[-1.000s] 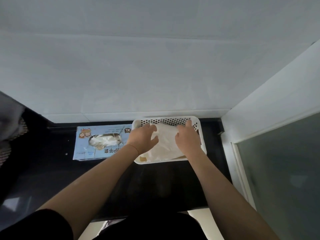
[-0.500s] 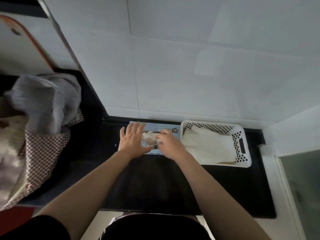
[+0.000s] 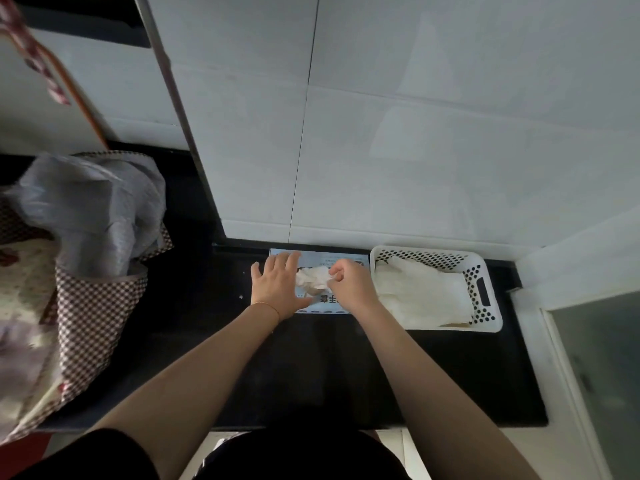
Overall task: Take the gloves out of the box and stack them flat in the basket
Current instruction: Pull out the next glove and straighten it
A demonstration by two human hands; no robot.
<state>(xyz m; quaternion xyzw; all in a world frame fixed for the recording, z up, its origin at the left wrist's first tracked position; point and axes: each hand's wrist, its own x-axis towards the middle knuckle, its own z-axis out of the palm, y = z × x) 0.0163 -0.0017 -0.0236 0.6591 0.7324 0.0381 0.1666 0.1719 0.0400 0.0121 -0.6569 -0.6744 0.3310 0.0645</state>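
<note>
Box [image 3: 346, 261] marked "XL": left hand [image 3: 277, 289] lies flat on it, right hand [image 3: 349, 285] pinches glove [image 3: 311, 277].

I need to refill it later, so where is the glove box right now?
In the head view the glove box lies on the black counter against the wall, just left of the white basket, under both hands.

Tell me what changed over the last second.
Both hands left the basket and went left to the box. The left hand now presses flat on the box; the right hand pinches a glove at its opening. The gloves in the basket stayed flat; box and basket did not move.
</note>
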